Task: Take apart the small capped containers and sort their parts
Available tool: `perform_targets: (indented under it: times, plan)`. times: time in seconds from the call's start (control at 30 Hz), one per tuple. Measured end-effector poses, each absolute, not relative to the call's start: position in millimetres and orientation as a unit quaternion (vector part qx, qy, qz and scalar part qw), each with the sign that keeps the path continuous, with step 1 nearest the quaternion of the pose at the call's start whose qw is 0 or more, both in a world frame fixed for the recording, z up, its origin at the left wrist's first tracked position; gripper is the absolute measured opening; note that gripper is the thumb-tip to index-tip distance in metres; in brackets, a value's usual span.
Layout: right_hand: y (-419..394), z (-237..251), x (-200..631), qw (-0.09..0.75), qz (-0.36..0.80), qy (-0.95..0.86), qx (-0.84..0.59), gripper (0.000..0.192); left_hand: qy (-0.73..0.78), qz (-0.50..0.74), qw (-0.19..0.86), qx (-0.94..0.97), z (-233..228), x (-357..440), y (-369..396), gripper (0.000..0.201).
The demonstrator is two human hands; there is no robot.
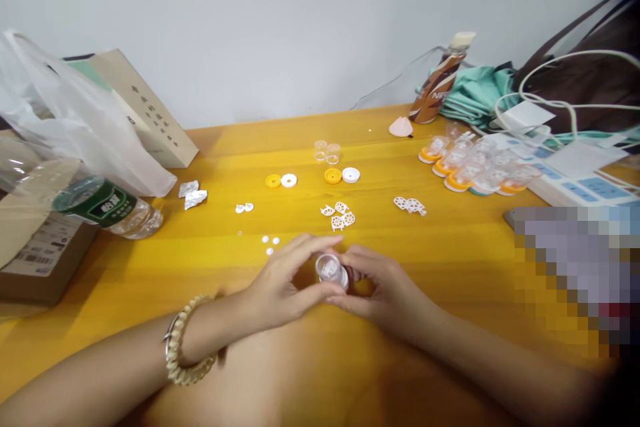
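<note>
- Clear plastic cup (332,271), small, pinched between both hands near the table's (450,260) front edge, about mid-width.
- Left hand (280,287) closed on cup from the left: thumb under, fingers (310,243) arched over top.
- Right hand (387,287) closed on cup from the right, fingertips touching its white end.
- Bead bracelet (187,353) on left wrist.
- Just beyond the hands: white wheel pieces (339,215), a small cluster; a second cluster (410,205) further right.
- Left of the hands: tiny white discs (271,242), then two small white bits (245,207).
- Further back, mid-table: yellow cap (273,181) touching white cap (289,180); another yellow cap (333,176) beside another white cap (351,175); two clear cups (327,151) behind them.
- Foil scraps (193,195) toward the left side.
- Left edge: water bottle (107,208) lying down, on a cardboard box (40,260); plastic bag (75,120) over it; paper bag (150,113) behind, against the wall.
- Right rear: row of assembled cups (470,163) with orange bases, pink piece (401,127), brown bottle (440,83) leaning, teal cloth (480,97).
- Right edge: power strip (575,180) with white cables (550,107); dark bag (595,73) in the corner; blurred patch in front, contents not readable.
</note>
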State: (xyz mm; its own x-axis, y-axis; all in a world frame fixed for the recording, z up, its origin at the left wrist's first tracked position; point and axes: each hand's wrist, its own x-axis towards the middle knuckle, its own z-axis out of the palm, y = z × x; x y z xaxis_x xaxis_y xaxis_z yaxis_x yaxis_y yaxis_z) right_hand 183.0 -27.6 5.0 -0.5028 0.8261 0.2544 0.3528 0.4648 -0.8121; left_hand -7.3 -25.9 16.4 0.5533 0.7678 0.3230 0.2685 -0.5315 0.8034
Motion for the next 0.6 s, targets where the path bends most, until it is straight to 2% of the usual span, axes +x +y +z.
perform_targets:
  times: [0.07,0.13,0.23,0.3,0.43,0.47,0.6]
  plan:
    - [-28,5,183,0.32,0.35,-0.796,-0.377,0.013,0.328,0.362,0.336,0.805,17,-8,-25,0.071]
    - [-28,4,183,0.322,0.356,-0.794,-0.373,0.012,0.287,0.347,0.348,0.822,18,-9,-25,0.076]
    - [-28,3,183,0.336,0.37,-0.784,-0.368,0.008,0.238,0.308,0.362,0.847,18,-10,-24,0.06]
    - [-27,2,183,0.332,0.365,-0.788,-0.369,0.01,0.272,0.308,0.339,0.846,18,-11,-24,0.054]
    - [-27,3,184,0.317,0.357,-0.794,-0.375,0.011,0.299,0.297,0.321,0.848,24,-12,-21,0.083]
    - [-27,3,184,0.319,0.362,-0.791,-0.375,0.009,0.272,0.278,0.334,0.859,27,-12,-20,0.08]
    - [-27,3,184,0.331,0.358,-0.782,-0.388,0.007,0.213,0.266,0.349,0.873,33,-12,-15,0.042]
